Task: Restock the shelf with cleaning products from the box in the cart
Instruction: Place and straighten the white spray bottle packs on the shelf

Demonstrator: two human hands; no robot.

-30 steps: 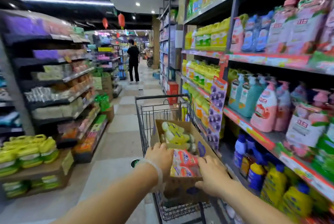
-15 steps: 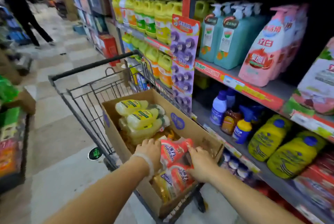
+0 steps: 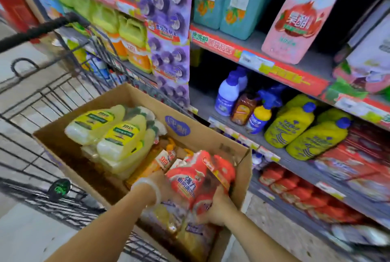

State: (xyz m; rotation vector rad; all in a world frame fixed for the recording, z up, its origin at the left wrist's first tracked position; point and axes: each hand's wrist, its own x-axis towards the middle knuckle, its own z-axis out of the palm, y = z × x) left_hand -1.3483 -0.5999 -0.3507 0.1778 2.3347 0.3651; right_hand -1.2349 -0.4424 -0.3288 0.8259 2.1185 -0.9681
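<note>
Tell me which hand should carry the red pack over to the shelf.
Right, probably. The right hand already cups the red pack from below on the shelf side. The left hand grips its far side, by the cart.

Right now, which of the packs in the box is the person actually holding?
The red pack at the near end of the cardboard box, gripped between left hand and right hand. The yellow bottle packs lie untouched at the far end.

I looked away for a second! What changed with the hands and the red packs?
Both hands, left hand and right hand, have lifted the red packs higher out of the box. The yellow bottles stayed put in the box.
</note>
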